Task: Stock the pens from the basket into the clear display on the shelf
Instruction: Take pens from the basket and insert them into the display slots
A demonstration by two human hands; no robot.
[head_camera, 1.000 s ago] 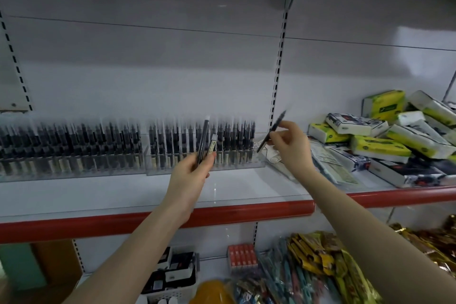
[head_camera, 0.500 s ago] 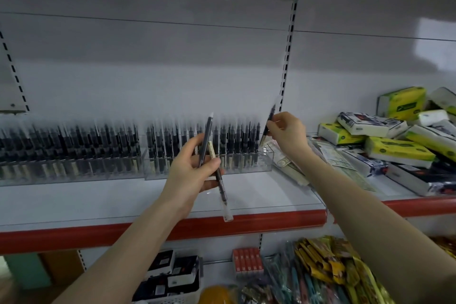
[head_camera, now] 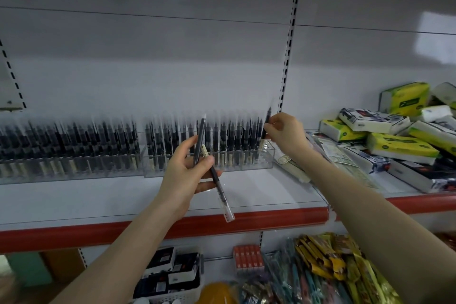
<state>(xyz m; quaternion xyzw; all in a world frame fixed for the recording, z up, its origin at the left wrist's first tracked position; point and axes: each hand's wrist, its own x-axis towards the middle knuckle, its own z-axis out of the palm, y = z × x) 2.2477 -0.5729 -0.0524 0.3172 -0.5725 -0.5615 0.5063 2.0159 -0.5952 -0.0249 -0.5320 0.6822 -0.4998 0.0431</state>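
Observation:
A clear display (head_camera: 267, 155) full of upright black pens stands on the white shelf (head_camera: 98, 197), with a second clear display (head_camera: 61, 170) to its left. My right hand (head_camera: 283, 133) pinches one black pen (head_camera: 266, 126) upright over the right end of the display, its lower tip down among the slots. In front of the display, my left hand (head_camera: 187, 173) grips two black pens (head_camera: 218, 187): one points up, the other slants down to the right with its clear cap low. The basket with pens is hard to make out.
Boxed goods (head_camera: 399, 145) in yellow and white are piled on the shelf to the right, with flat packets (head_camera: 345, 158) beside the display. The shelf has a red front edge (head_camera: 246, 222). Below sit a white basket of small boxes (head_camera: 172, 276) and colourful packets (head_camera: 333, 269).
My right hand carried its pen left and turned it from slanted to upright at the display's right end. In my left hand one pen swung down to point at the shelf edge.

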